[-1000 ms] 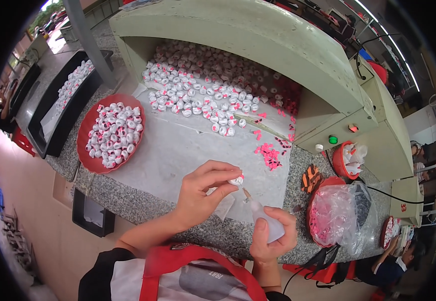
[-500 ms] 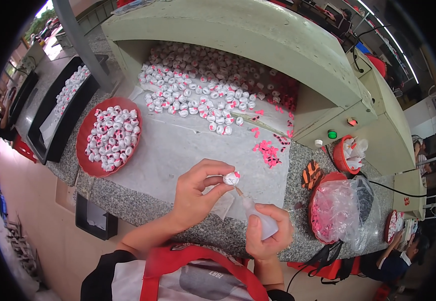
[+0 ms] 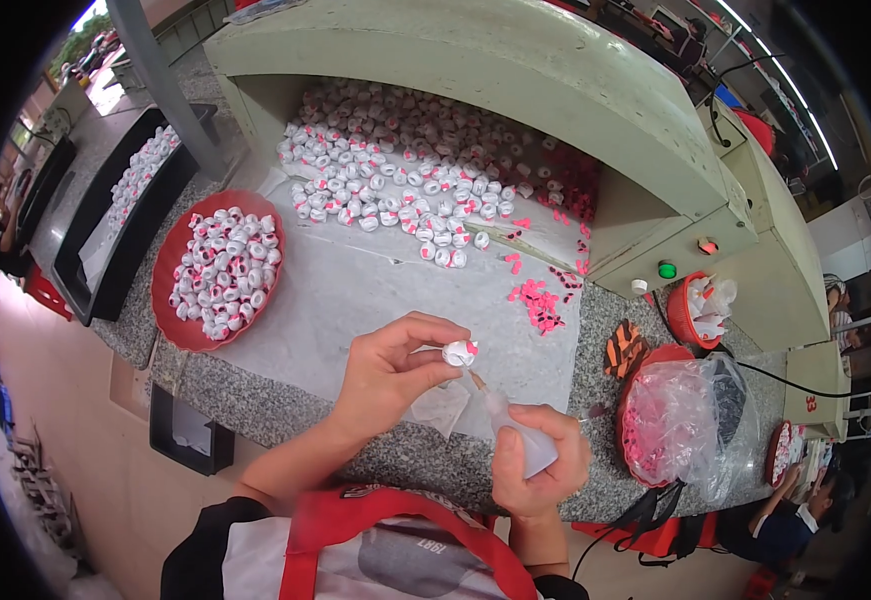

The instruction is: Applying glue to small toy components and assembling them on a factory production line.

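Between the thumb and fingers of my left hand (image 3: 387,370) is a small white rounded piece with a pink patch (image 3: 459,353). My right hand (image 3: 543,470) grips a translucent squeeze bottle (image 3: 523,440). Its thin nozzle points up and left, close below the white piece; I cannot tell whether the tip touches it. Both hands are above the near edge of a pale sheet (image 3: 355,290) on the speckled stone bench. Beyond them, a heap of similar white pieces (image 3: 395,190) spreads out from under a pale green housing. Small flat pink pieces (image 3: 535,305) lie scattered toward the right.
A red bowl of white pieces (image 3: 170,285) stands at left, beside a long black tray (image 3: 75,275). At right are a plastic-covered red bowl (image 3: 645,360), an orange-red basket (image 3: 677,318) and a tiger-striped scrap (image 3: 624,347). The green housing (image 3: 515,70) arches over the back. A co-worker (image 3: 790,530) sits at far right.
The white piece has turned slightly in my left fingers, and that hand has shifted a little left. The bottle stays in my right hand, almost unmoved.
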`<action>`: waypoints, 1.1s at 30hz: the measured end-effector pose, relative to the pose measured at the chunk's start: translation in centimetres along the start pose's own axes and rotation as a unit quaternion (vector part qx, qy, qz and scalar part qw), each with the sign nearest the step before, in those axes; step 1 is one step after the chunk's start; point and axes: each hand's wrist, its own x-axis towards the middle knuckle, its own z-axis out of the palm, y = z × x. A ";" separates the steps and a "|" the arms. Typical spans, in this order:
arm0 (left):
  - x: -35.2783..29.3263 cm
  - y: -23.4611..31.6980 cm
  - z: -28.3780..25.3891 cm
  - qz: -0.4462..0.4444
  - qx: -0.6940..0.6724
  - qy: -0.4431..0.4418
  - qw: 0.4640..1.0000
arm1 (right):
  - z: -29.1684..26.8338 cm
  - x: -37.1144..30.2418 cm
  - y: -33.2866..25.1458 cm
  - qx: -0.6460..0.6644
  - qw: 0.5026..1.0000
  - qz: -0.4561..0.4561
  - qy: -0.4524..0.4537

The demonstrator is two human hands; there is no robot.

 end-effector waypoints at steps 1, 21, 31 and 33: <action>0.0 0.0 0.0 -0.003 -0.003 -0.004 1.000 | 0.1 0.1 0.0 0.001 1.000 -0.011 0.000; 0.3 -0.5 -0.9 -0.108 -0.131 -0.016 0.985 | -0.6 0.0 0.5 0.005 1.000 -0.015 0.016; 0.4 -0.6 -0.9 -0.113 -0.142 -0.024 0.983 | -0.7 -0.4 -0.5 0.027 0.995 0.094 0.000; 0.4 -0.7 -1.0 -0.115 -0.142 -0.031 0.983 | -0.8 -0.5 -0.3 0.027 0.988 0.155 -0.008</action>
